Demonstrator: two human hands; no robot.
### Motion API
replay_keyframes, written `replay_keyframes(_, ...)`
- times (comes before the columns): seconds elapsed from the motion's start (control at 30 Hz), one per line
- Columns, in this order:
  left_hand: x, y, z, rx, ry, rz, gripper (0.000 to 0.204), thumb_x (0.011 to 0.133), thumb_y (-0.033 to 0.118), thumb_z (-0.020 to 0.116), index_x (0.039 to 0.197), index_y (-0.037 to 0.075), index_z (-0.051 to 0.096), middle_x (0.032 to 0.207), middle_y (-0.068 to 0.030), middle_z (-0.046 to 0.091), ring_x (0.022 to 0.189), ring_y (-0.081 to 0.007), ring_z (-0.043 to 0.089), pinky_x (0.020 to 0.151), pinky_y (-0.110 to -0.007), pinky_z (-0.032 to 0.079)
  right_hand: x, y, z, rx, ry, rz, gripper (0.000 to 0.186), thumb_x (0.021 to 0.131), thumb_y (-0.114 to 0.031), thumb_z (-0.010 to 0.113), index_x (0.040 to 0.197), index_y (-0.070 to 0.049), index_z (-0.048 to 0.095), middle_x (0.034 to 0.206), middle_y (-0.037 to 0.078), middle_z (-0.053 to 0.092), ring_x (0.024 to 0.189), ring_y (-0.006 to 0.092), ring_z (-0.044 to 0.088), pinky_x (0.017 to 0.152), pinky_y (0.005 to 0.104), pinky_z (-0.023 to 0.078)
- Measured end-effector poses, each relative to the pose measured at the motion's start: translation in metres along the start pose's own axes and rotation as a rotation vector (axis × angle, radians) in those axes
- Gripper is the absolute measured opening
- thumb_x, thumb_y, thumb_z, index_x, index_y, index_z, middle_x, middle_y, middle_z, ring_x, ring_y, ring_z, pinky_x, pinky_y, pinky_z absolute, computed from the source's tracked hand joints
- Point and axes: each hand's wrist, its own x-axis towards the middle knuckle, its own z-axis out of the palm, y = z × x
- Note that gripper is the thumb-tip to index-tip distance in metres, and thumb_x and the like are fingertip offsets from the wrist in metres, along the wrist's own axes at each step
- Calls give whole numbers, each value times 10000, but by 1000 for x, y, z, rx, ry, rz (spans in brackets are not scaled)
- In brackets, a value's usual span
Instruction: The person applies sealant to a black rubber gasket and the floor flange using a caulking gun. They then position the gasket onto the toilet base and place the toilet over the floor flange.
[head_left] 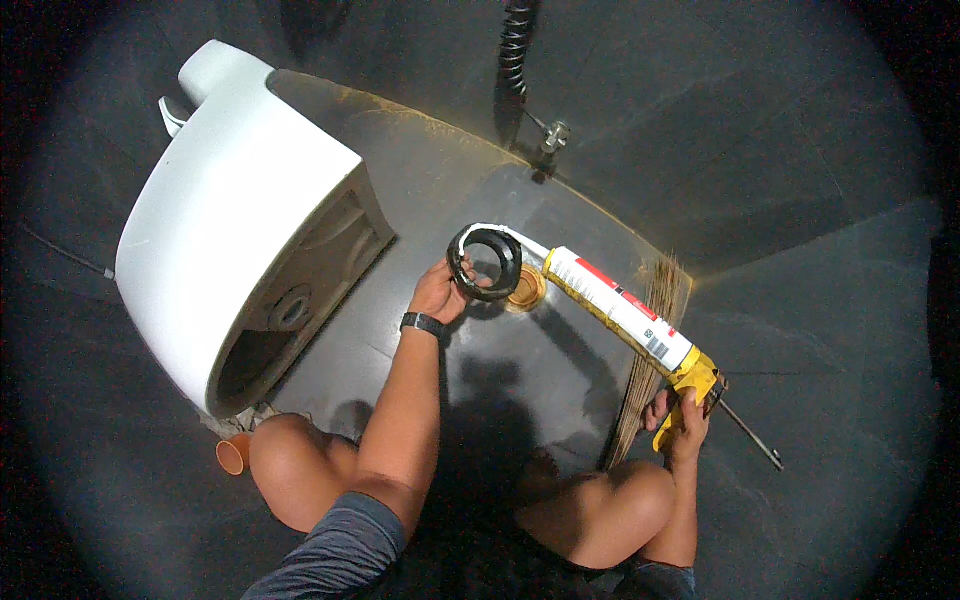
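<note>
My left hand (440, 290), with a dark watch on its wrist, grips the lower left rim of a black ring-shaped rubber gasket (511, 262). White sealant (470, 232) lies along the gasket's upper edge. In my right hand (684, 425) is the yellow handle of a caulking gun (622, 308), loaded with a white and red sealant tube; its metal rod sticks out behind. The tube's white nozzle reaches left to the gasket's top edge, at the sealant. Under the gasket, the orange-brown rim of a drain pipe (527, 290) shows in the floor.
A white toilet bowl (220, 220) lies tipped over on the left, its hollow underside facing right. A stick broom (640, 395) lies on the right behind the caulking gun. An orange cup (233, 455) is beside my left knee. A metal valve (553, 138) and coiled hose (514, 50) are at the far wall.
</note>
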Motion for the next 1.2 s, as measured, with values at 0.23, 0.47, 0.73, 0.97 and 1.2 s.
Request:
replay_keyframes(0.23, -1, 4, 0, 30, -5, 20, 96, 913, 10, 476, 970, 24, 553, 797, -58, 588, 685, -171, 623, 804, -485, 561, 1, 1, -2, -2, 2, 3, 407, 964, -399, 443, 1118, -22, 448, 662, 90, 496, 505, 207, 499, 497, 330, 427)
replay_keyframes(0.47, 4, 6, 0, 80, 50, 46, 113, 925, 13, 463, 971, 30, 565, 801, -66, 605, 687, -174, 625, 809, -476, 559, 2, 1, -4, 13, -7, 20, 394, 963, -376, 454, 1118, -14, 468, 679, 91, 512, 524, 199, 514, 508, 325, 433)
replay_keyframes(0.73, 5, 5, 3, 63, 14, 71, 133, 934, 15, 450, 998, 25, 566, 790, -66, 602, 686, -176, 618, 809, -475, 559, 1, 2, -6, -17, 24, 26, 397, 963, -376, 453, 1120, -11, 469, 665, 86, 501, 517, 198, 504, 505, 317, 427)
replay_keyframes(0.97, 10, 8, 4, 97, 54, 77, 132, 947, 27, 438, 1008, 16, 555, 803, -63, 581, 701, -181, 613, 818, -471, 564, 2, 1, -5, -8, 11, 29, 415, 951, -396, 472, 1112, -14, 466, 658, 85, 494, 512, 199, 500, 499, 319, 422)
replay_keyframes(1.2, 12, 11, 3, 112, -1, 106, 133, 955, 45, 444, 1022, 6, 551, 861, -75, 596, 767, -198, 637, 808, -442, 576, 2, -2, -4, 20, -9, 41, 390, 952, -380, 484, 1107, -23, 463, 657, 82, 493, 510, 196, 497, 494, 319, 421)
